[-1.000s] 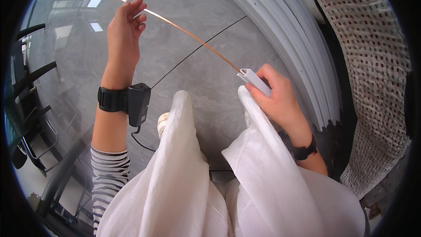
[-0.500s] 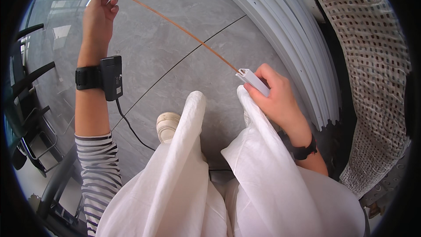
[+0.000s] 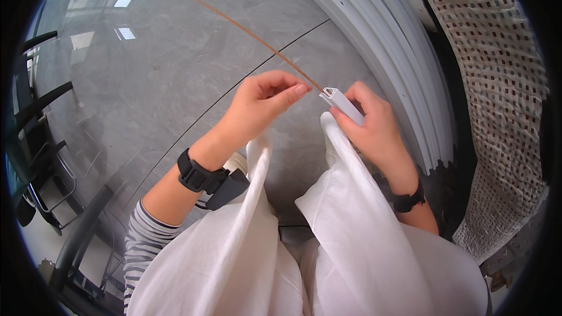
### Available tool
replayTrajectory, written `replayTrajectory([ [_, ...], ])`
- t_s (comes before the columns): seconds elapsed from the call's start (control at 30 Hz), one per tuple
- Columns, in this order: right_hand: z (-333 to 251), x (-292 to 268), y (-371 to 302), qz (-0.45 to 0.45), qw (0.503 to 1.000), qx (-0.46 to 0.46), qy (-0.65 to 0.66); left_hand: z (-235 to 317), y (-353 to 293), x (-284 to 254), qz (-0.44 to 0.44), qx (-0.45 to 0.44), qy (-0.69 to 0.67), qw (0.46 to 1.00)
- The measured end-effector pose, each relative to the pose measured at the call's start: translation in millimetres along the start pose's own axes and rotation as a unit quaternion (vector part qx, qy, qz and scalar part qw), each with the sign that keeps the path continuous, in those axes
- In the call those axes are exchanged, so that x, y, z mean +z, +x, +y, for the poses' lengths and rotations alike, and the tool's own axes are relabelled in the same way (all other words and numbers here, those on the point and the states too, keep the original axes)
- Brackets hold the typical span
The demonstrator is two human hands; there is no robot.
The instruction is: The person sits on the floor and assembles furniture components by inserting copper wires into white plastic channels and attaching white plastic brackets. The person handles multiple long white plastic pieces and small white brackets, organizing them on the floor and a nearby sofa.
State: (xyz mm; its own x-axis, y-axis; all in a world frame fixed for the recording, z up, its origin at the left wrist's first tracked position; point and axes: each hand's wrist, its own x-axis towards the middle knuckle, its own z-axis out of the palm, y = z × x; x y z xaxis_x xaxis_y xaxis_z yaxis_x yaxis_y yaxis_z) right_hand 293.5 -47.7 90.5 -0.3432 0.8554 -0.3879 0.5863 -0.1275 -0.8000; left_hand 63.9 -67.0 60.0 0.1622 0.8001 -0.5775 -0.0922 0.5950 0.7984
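My right hand (image 3: pixel 377 126) grips a white plastic channel profile (image 3: pixel 346 107), thumb on the near side and fingers round the far side. Its hollow end points up and left. From that end a long, thin copper-coloured strip (image 3: pixel 254 36) runs out to the upper left, its far tip free above the floor. My left hand (image 3: pixel 266 102) is beside the strip, close to the channel's mouth. Its thumb and fingers are drawn together in a pinch, the tips very near the strip; whether they touch it or hold anything cannot be made out.
A stack of long white profiles (image 3: pixel 386 41) curves along the right. Beyond it hangs a patterned woven cloth (image 3: pixel 486 52). Dark-framed chairs (image 3: pixel 88 222) stand at the left on the grey tiled floor (image 3: pixel 146 76). My knees in white trousers (image 3: pixel 228 240) are below my hands.
My left hand has come from the strip's far tip, at upper left, down and right to near the channel's mouth. The strip's free end has swung right and down. My right hand keeps its grip.
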Motion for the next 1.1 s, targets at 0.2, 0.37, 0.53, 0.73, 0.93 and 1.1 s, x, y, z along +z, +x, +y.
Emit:
replayTrajectory([
  [0.2, 2.8, 0.7, -2.3, 0.011, 1.000, -0.005, -0.011, 40.8, 29.0, -90.3, 0.279, 0.190, 0.045, 0.940],
  [0.37, 3.0, 3.3, -2.0, 0.004, 1.000, -0.011, -0.004, 62.7, 29.2, -122.5, 0.299, 0.253, 0.144, 0.909],
  [0.53, 2.2, 1.5, -2.7, 0.005, 1.000, -0.010, -0.011, 50.9, 24.4, -98.4, 0.294, 0.250, 0.145, 0.911],
  [0.73, -0.1, 1.1, -3.9, 0.007, 1.000, -0.007, -0.011, 51.2, 24.4, -97.6, 0.308, 0.294, 0.147, 0.893],
  [0.93, -0.2, 1.5, -4.2, 0.002, 1.000, -0.009, -0.012, 51.8, 18.4, -104.9, 0.275, 0.275, 0.164, 0.907],
  [1.1, 1.6, 1.2, -4.3, 0.007, 1.000, -0.015, -0.016, 44.7, 13.0, -65.0, 0.254, 0.260, 0.136, 0.922],
])
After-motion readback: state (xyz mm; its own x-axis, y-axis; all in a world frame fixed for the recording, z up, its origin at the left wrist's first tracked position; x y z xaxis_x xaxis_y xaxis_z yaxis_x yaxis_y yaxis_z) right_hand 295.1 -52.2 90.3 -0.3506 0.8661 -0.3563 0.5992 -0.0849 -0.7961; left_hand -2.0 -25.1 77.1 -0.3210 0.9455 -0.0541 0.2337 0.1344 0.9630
